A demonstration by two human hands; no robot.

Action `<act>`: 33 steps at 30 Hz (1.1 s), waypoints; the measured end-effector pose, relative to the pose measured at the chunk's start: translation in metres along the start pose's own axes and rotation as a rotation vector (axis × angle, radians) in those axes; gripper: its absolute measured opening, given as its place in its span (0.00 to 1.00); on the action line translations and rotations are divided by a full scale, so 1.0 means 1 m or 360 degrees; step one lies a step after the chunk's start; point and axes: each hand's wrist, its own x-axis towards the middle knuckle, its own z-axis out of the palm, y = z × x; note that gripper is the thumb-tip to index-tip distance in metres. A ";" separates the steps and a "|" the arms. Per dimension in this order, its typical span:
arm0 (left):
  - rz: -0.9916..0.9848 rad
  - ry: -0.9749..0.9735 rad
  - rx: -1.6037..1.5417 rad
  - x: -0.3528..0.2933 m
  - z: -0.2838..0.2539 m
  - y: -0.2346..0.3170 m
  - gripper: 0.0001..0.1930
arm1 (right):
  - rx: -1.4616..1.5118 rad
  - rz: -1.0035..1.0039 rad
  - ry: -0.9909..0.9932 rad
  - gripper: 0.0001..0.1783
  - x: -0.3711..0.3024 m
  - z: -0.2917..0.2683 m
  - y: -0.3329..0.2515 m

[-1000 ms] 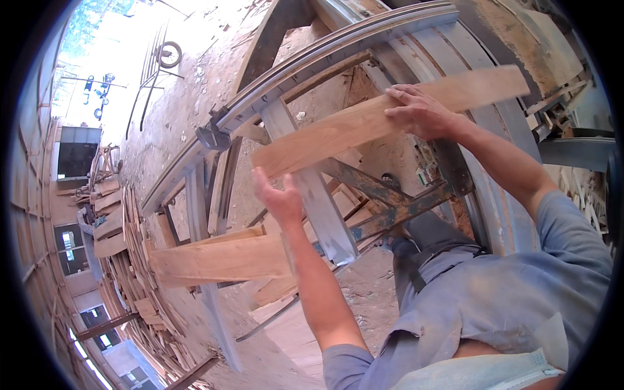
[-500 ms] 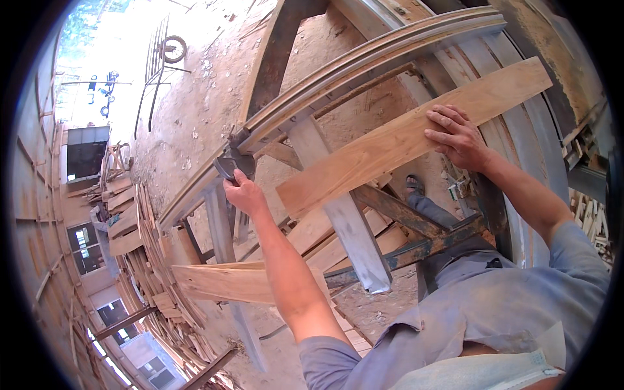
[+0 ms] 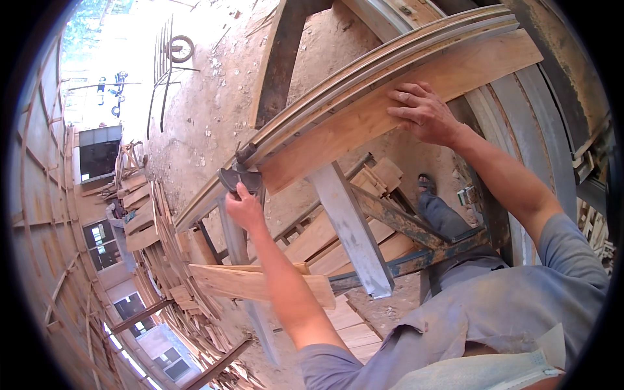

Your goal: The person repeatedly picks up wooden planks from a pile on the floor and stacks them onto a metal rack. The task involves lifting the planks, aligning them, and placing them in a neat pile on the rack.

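My right hand (image 3: pixel 426 116) grips a long, flat wooden board (image 3: pixel 338 144); its fingers lie across the upper face and the thumb is hidden. The board lies along the near side of a long metal rail (image 3: pixel 364 73), over crosswise metal bars (image 3: pixel 351 231). At the board's left end, my left hand (image 3: pixel 246 207) is closed on a dark, curved metal piece (image 3: pixel 235 179). This piece sits next to a small metal fitting (image 3: pixel 246 153) on the rail. What the dark piece is exactly, I cannot tell.
Two stacked boards (image 3: pixel 260 283) rest beneath my left forearm. More boards (image 3: pixel 325 237) lie low under the frame. Wood scraps are piled (image 3: pixel 166 266) at the left. A wheeled metal rack (image 3: pixel 170 58) stands at the far left. My sandalled foot (image 3: pixel 426 183) shows below the frame.
My right hand has shifted the board away from me and slightly left, up along the rail. My left hand stays on the dark metal piece, which has turned a little.
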 end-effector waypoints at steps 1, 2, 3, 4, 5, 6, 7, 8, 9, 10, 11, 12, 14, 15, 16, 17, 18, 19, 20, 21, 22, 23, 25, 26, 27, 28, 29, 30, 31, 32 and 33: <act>-0.0105 0.0010 -0.0172 -0.012 0.005 0.013 0.19 | 0.0022 0.0029 -0.0019 0.18 -0.002 -0.002 0.002; -0.0216 0.0024 -0.0342 -0.026 0.008 0.021 0.21 | 0.0062 0.0051 -0.0028 0.18 -0.005 -0.008 0.004; -0.0086 0.0193 -0.0167 -0.038 0.014 0.024 0.22 | 0.0100 0.0079 -0.0033 0.18 -0.010 -0.017 0.008; 0.0047 0.0357 0.0003 -0.050 0.023 0.026 0.24 | 0.0132 0.0111 -0.0038 0.18 -0.015 -0.024 0.012; 0.0186 0.0489 0.0137 -0.062 0.041 0.029 0.26 | 0.0078 0.0117 0.0078 0.19 -0.022 -0.031 0.020; 0.0281 0.0551 0.0176 -0.077 0.048 0.030 0.27 | 0.0018 0.0130 0.0196 0.19 -0.029 -0.035 0.029; 0.0372 0.0592 0.0158 -0.095 0.061 0.032 0.27 | -0.0104 0.0146 0.0308 0.20 -0.041 -0.049 0.043; 0.0577 0.0485 0.0120 -0.113 0.075 0.048 0.28 | -0.0149 0.0169 0.0363 0.21 -0.047 -0.058 0.054; 0.0792 0.0376 0.0034 -0.134 0.088 0.071 0.28 | -0.0236 0.0199 0.0418 0.22 -0.050 -0.065 0.066; 0.0949 0.0095 0.0027 -0.146 0.100 0.085 0.31 | -0.0258 0.0220 0.0376 0.26 -0.050 -0.074 0.073; 0.1128 -0.0154 0.0041 -0.154 0.114 0.106 0.35 | -0.0369 0.0235 0.0398 0.30 -0.049 -0.075 0.084; 0.1229 -0.0334 0.0101 -0.167 0.127 0.137 0.37 | -0.0455 0.0291 0.0399 0.32 -0.046 -0.080 0.088; 0.1426 -0.0596 0.0338 -0.192 0.133 0.186 0.42 | -0.0520 0.0367 0.0325 0.37 -0.043 -0.093 0.106; 0.1429 -0.0740 0.0464 -0.195 0.139 0.201 0.48 | -0.0563 0.0358 0.0340 0.38 -0.042 -0.097 0.118; 0.1469 -0.0807 0.0529 -0.199 0.142 0.218 0.50 | -0.0593 0.0360 0.0354 0.39 -0.044 -0.099 0.128; 0.1481 -0.0834 0.0566 -0.199 0.145 0.226 0.51 | -0.0592 0.0357 0.0342 0.39 -0.044 -0.101 0.133; 0.1489 -0.0857 0.0603 -0.197 0.148 0.233 0.53 | -0.0591 0.0348 0.0328 0.40 -0.043 -0.102 0.139; 0.1524 -0.0838 0.0696 -0.192 0.151 0.231 0.50 | -0.0576 0.0345 0.0303 0.40 -0.040 -0.100 0.138; 0.1557 -0.0816 0.0787 -0.186 0.154 0.227 0.47 | -0.0559 0.0341 0.0283 0.41 -0.037 -0.098 0.138; 0.1589 -0.0792 0.0877 -0.181 0.157 0.224 0.44 | -0.0544 0.0335 0.0263 0.42 -0.031 -0.097 0.139; 0.1630 -0.0786 0.0861 -0.178 0.159 0.216 0.44 | -0.0519 0.0342 0.0235 0.43 -0.029 -0.093 0.139; 0.1674 -0.0781 0.0840 -0.175 0.160 0.207 0.45 | -0.0509 0.0339 0.0222 0.44 -0.029 -0.090 0.138; 0.1736 -0.0779 0.0842 -0.169 0.161 0.197 0.45 | -0.0489 0.0335 0.0190 0.47 -0.028 -0.085 0.136; 0.1747 -0.0786 0.0858 -0.170 0.159 0.195 0.45 | -0.0473 0.0348 0.0175 0.48 -0.028 -0.086 0.133; 0.1757 -0.0793 0.0875 -0.171 0.159 0.194 0.45 | -0.0457 0.0361 0.0160 0.48 -0.028 -0.087 0.129; 0.1747 -0.0797 0.0871 -0.172 0.159 0.196 0.45 | -0.0443 0.0367 0.0149 0.49 -0.028 -0.090 0.129; 0.1735 -0.0801 0.0867 -0.173 0.160 0.198 0.45 | -0.0442 0.0337 0.0154 0.49 -0.031 -0.092 0.133; 0.1723 -0.0806 0.0865 -0.175 0.161 0.198 0.45 | -0.0431 0.0334 0.0172 0.48 -0.035 -0.092 0.135; 0.1721 -0.0826 0.0881 -0.174 0.161 0.200 0.46 | -0.0427 0.0324 0.0208 0.47 -0.035 -0.092 0.138; 0.1719 -0.0847 0.0898 -0.173 0.160 0.201 0.46 | -0.0424 0.0315 0.0243 0.47 -0.035 -0.091 0.140; 0.1717 -0.0868 0.0914 -0.173 0.159 0.202 0.47 | -0.0405 0.0315 0.0261 0.45 -0.036 -0.090 0.141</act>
